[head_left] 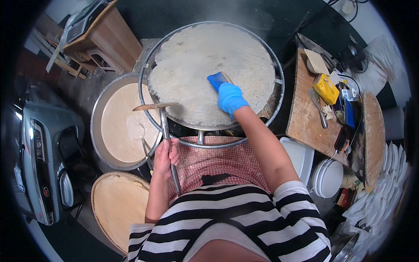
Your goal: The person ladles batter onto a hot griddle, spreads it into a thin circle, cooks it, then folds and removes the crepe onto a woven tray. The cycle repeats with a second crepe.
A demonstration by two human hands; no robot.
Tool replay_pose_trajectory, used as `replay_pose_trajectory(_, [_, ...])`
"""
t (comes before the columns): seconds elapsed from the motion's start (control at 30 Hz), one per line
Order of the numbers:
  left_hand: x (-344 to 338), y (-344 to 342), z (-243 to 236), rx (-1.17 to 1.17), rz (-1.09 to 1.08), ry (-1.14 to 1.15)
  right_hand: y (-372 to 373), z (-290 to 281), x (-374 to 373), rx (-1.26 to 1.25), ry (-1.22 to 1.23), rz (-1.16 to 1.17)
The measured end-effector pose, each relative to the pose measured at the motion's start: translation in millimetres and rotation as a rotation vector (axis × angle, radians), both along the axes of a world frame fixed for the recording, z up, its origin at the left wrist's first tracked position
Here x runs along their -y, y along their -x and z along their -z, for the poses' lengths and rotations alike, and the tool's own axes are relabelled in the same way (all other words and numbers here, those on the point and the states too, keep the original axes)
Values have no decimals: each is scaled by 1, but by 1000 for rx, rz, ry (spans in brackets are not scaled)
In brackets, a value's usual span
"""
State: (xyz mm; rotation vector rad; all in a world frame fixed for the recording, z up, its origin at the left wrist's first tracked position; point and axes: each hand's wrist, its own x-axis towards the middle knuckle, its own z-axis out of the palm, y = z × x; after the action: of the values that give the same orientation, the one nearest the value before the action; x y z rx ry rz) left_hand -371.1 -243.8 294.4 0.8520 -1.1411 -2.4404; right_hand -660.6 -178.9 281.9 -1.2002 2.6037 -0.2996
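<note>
In front of me a wide round griddle [202, 127] carries a thin, pale sheet of batter [192, 56] over nearly all its top. My right hand [231, 98], in a blue glove, is closed around a flat blue scraper [215, 80] at the middle of the sheet. The scraper's working edge is partly hidden. My left hand [166, 156] grips the metal handle of a T-shaped batter spreader [163, 120]. Its wooden crossbar hangs between the griddle and a large metal basin [97, 144] of beige batter. A ladle [145, 148] stands in that basin.
A metal ring [279, 56] circles the griddle. On the right, a wooden table [301, 105] bears a trowel [322, 111] and a yellow package [325, 89]. White tubs [328, 178] stand below it. A round tan board [118, 205] lies lower left, near a grey-blue vehicle [39, 153].
</note>
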Motion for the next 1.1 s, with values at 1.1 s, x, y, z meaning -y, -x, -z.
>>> replay_pose_trajectory(1.1, [1, -3, 7, 77, -86, 6, -28, 0, -67, 150, 18, -337])
